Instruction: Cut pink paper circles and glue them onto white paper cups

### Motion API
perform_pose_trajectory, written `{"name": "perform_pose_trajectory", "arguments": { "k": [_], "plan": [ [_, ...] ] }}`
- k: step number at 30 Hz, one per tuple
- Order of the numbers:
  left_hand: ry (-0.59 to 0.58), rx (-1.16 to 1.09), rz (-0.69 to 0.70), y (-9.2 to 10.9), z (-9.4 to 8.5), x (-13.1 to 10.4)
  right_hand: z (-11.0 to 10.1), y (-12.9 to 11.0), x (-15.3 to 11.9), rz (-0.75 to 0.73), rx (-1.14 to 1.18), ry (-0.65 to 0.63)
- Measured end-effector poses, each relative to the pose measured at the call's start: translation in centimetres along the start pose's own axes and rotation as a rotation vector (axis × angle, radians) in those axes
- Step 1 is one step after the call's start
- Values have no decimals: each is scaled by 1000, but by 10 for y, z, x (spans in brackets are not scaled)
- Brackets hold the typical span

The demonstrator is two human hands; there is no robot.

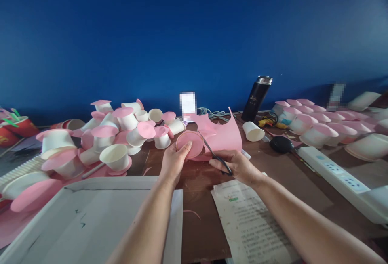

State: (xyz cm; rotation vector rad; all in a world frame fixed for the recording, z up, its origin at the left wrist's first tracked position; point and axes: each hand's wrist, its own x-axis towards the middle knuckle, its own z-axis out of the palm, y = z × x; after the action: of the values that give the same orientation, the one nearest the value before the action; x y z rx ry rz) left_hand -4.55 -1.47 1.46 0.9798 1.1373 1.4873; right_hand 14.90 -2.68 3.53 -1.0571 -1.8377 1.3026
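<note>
- The pink round piece (pixel 194 145) sits near the middle, under the left thumb; a pale ring runs just inside its edge, and I cannot tell whether that ring is part of it.
- It looks like paper or thin card: probably light, easily creased, not very slippery. Its edge seems the best place to pinch, gently.
- Left hand (pixel 173 162), at its 7 o'clock: closed on the piece, thumb flat on the face, fingers hidden behind.
- Right hand (pixel 239 166), at 4 o'clock: curled round the black scissors (pixel 223 164). The blades lie at the piece's right edge — how far they part, I cannot tell.
- The scalloped pink sheet (pixel 226 137), at 3 o'clock, lies behind the blades; it looks floppy.
- Further out: pink-topped cups (pixel 104 137) at 9 o'clock, a printed page (pixel 248 215) between 4 and 5, a black flask (pixel 257 100) at 2.
</note>
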Motion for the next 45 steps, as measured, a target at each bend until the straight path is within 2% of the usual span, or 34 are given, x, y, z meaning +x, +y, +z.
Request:
{"name": "perform_pose_trajectory", "arguments": {
  "k": [5,12,22,25,34,37,45],
  "plan": [
    [-10,-48,-20,2,1,-1,-1,-2,-1,-6,-62,12],
    [16,-6,-31,0,-3,0,-2,-1,-2,-52,-151,27],
    [49,19,-38,-1,-3,1,-1,-2,0,-147,-155,20],
    [48,23,-31,-1,-4,1,0,-3,0,-125,-160,21],
    [67,-23,8,-2,-4,2,5,-2,1,64,-55,61],
    [73,61,15,0,-3,1,4,1,1,60,16,59],
    [-37,124,25,6,-2,-3,1,5,1,-3,97,9]
  ]
}}
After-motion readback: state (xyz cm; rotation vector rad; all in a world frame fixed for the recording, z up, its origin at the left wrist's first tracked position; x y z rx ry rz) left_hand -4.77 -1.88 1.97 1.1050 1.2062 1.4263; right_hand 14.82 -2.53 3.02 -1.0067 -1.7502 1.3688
